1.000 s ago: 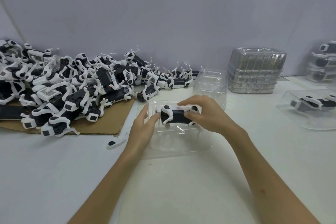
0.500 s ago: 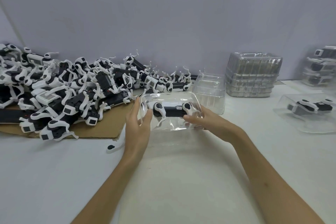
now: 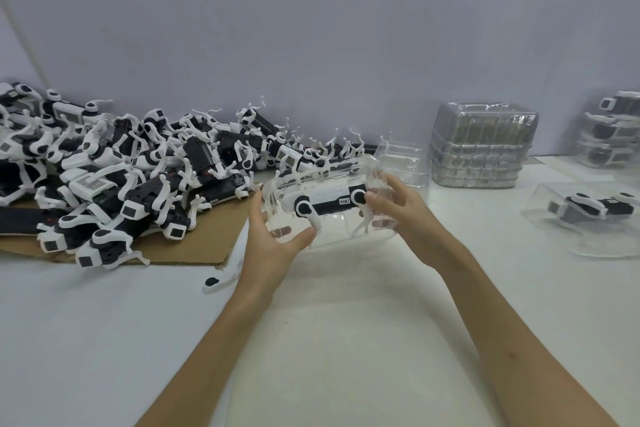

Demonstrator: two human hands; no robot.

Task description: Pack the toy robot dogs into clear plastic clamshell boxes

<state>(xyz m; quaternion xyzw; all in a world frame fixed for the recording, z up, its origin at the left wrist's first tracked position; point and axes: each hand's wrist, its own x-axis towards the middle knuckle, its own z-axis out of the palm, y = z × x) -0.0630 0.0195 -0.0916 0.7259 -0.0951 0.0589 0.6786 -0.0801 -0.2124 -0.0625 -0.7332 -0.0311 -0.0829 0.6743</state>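
Note:
A clear plastic clamshell box [image 3: 332,236] is held above the white table, closed around a black-and-white toy robot dog [image 3: 329,203] lying on its side. My left hand [image 3: 273,239] grips the box's left end, thumb on the front face and fingers behind. My right hand [image 3: 401,215] grips the right end, fingers curled over the lid. A big heap of loose toy robot dogs [image 3: 138,170] lies at the left on a sheet of cardboard [image 3: 194,250].
An empty open clamshell [image 3: 403,159] stands behind the held box. A stack of empty clamshells [image 3: 483,146] sits at the back right. A packed box [image 3: 588,218] lies at the right, more packed boxes [image 3: 613,135] beyond. A loose white leg piece [image 3: 216,282] lies near my left wrist.
The dog was being pressed into the open box on the table. The lid has since come down over it, and both hands have lifted the closed box up.

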